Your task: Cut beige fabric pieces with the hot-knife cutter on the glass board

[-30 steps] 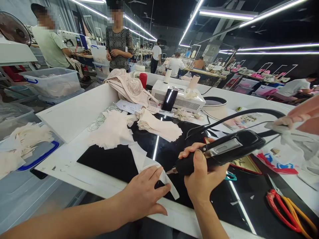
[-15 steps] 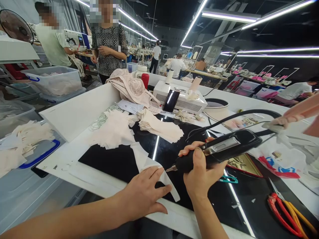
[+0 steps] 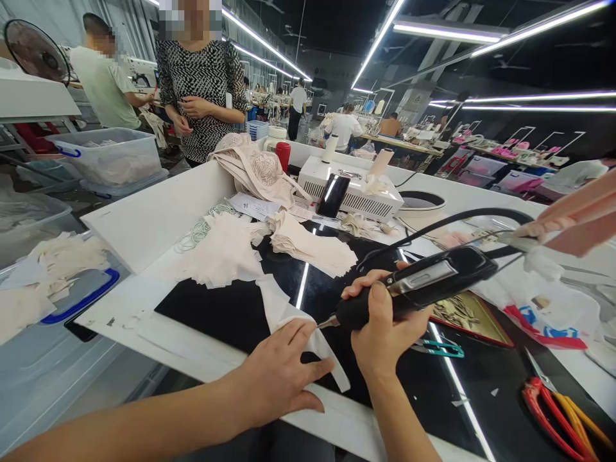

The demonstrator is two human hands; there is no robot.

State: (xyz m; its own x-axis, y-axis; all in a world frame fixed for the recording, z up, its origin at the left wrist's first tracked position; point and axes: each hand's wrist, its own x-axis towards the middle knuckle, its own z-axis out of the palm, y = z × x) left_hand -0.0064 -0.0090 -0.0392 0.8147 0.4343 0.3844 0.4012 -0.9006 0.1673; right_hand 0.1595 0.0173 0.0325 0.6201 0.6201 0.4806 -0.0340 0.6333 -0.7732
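My right hand (image 3: 385, 330) is wrapped around a black corded handheld tool (image 3: 423, 282) with a metal tip, pointing left. The tip is at the edge of a thin pale fabric piece (image 3: 337, 366), right beside my left fingertips. Whether it touches the cloth I cannot tell. My left hand (image 3: 276, 372) lies over that piece with its fingers stretched out, pressing it against the black board (image 3: 202, 314). Beyond it, one pile of cut beige fabric pieces (image 3: 224, 253) lies to the left and another stack (image 3: 315, 244) in the middle.
Red-and-orange-handled scissors (image 3: 553, 410), teal-handled snips (image 3: 440, 348) and a tray (image 3: 500, 337) of small parts lie to the right. A phone (image 3: 333, 196) leans on a white machine box (image 3: 312, 173). The tool's cable (image 3: 447, 221) arches overhead. A person (image 3: 199, 96) stands beyond the table.
The tool has moved slightly left, its tip nearer my left fingertips and the fabric edge. My left hand stays in place. The standing person has shifted a little left as the view moved slightly.
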